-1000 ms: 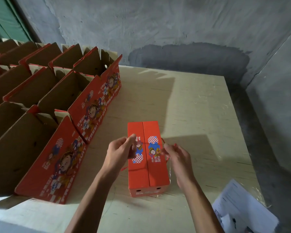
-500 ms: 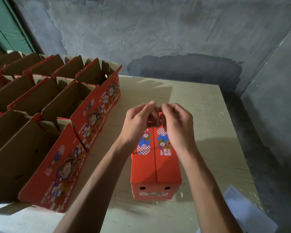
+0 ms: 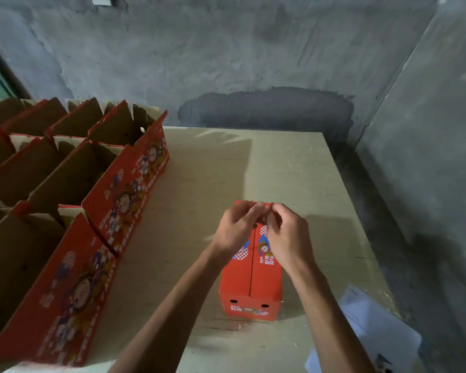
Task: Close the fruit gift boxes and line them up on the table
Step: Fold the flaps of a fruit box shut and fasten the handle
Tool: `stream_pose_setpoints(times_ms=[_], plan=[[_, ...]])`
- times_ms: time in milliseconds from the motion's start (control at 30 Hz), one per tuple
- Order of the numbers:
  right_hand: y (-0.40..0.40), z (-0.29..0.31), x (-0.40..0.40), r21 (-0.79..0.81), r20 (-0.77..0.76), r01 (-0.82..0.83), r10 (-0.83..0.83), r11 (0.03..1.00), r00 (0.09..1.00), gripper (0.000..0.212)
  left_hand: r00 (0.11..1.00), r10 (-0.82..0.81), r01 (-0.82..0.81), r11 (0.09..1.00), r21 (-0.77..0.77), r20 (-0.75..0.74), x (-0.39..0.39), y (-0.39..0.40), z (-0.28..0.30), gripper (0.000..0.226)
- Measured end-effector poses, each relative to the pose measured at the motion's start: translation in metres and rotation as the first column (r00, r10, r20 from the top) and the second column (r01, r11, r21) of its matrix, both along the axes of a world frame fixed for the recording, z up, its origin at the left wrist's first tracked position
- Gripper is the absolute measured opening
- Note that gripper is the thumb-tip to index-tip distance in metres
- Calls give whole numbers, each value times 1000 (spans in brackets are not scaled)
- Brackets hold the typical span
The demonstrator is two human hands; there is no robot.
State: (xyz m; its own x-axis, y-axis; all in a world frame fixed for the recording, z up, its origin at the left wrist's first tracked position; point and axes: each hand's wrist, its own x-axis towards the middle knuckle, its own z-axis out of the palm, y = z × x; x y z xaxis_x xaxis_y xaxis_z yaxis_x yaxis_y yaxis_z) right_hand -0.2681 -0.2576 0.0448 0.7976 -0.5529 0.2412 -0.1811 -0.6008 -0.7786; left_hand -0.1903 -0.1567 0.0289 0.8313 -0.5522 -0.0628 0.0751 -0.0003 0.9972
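Observation:
A closed red fruit gift box [image 3: 253, 281] stands on the plywood table [image 3: 293, 170], its two lid flaps meeting along the middle. Both hands hover over the far half of its lid. My left hand [image 3: 237, 227] and my right hand [image 3: 288, 235] have curled fingers that meet fingertip to fingertip and pinch what looks like a thin red handle cord. The cord itself is mostly hidden by the fingers. To the left, several open red boxes [image 3: 73, 179] stand in rows with flaps raised; the nearest open box [image 3: 65, 292] is at the front left.
Grey concrete walls [image 3: 253, 63] close the table's far side and right side. White paper sheets in plastic [image 3: 374, 327] lie at the table's front right corner. Bare plywood shows beyond the closed box and to its right.
The hands have moved from the box's two sides up over its lid and come together, fingertips meeting. The view has tilted, so the box sits lower in it.

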Motion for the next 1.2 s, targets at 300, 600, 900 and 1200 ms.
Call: stream_pose_setpoints(times_ms=[300, 600, 900, 1200], plan=[[-20, -5, -15, -207, -119, 57, -83, 977, 989, 19, 966, -72, 99, 990, 98, -248, 8, -50, 11, 47], [-3, -22, 1, 163, -57, 204, -197, 965, 979, 27, 989, -28, 52, 985, 166, -142, 9, -56, 8, 28], [-5, -27, 37, 485, 8, 94, -112, 869, 994, 24, 969, -38, -53, 934, 353, 245, 34, -31, 1, 42], [-26, -18, 68, 542, 163, 113, -236, 833, 958, 13, 982, 174, -187, 961, 202, 77, -3, 18, -78, 56]])
